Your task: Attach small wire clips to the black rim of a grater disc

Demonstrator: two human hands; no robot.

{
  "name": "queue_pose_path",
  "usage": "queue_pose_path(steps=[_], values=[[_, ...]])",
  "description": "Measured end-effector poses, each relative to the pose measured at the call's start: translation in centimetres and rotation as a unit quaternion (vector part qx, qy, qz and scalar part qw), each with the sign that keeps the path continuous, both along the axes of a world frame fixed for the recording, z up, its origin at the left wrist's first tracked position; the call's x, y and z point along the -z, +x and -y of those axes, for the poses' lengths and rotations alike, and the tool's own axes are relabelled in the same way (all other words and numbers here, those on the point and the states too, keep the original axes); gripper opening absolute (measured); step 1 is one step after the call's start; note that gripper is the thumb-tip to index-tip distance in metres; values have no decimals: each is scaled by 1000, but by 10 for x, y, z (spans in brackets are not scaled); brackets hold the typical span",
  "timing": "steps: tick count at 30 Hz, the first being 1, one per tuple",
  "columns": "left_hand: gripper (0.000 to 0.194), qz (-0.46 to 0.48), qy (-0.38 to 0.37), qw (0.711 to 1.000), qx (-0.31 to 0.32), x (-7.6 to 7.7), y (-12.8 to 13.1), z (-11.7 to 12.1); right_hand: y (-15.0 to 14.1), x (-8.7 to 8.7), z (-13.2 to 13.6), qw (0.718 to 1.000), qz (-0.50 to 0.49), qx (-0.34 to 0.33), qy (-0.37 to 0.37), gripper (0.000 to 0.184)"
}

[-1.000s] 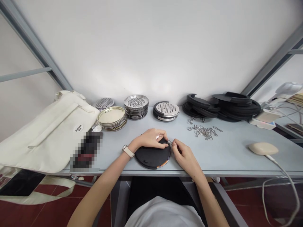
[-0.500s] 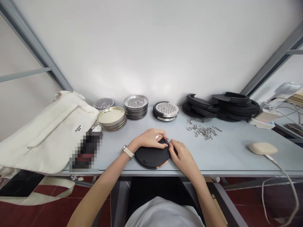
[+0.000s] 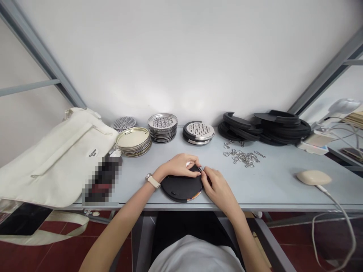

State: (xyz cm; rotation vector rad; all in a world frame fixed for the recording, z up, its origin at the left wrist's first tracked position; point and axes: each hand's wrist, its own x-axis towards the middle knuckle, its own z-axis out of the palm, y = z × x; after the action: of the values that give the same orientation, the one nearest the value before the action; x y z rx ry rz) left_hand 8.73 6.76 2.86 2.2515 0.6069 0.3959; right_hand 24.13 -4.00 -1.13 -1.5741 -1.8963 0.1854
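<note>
A round black case (image 3: 180, 187) lies flat on the table near its front edge, with an orange and metal strip showing at its lower right rim. My left hand (image 3: 181, 165) rests over its far side, thumb and fingers curled onto the case near the upper right rim. At that rim is a small metal wire clip (image 3: 200, 169), partly hidden between the fingertips. My right hand (image 3: 217, 186) pinches the clip from the right with thumb and forefinger, touching the edge of the case.
Loose wire clips (image 3: 244, 157) lie scattered at the right. Behind stand gold-coloured lids (image 3: 133, 139), metal grater discs (image 3: 162, 122), a grater disc in a black holder (image 3: 200, 130) and black round parts (image 3: 283, 128). A white bag (image 3: 62, 158) is left; a corded cream device (image 3: 313, 177) right.
My right hand has moved slightly left, bringing the clip in against the rim of the black case. My left hand has stayed on the case.
</note>
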Motion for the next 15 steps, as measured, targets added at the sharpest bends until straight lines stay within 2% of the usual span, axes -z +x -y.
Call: queue_pose_path(steps=[15], values=[[23,-20,45,999,-11,-6,-1,2,1,2,-1,1000,-2,4,-10,27]])
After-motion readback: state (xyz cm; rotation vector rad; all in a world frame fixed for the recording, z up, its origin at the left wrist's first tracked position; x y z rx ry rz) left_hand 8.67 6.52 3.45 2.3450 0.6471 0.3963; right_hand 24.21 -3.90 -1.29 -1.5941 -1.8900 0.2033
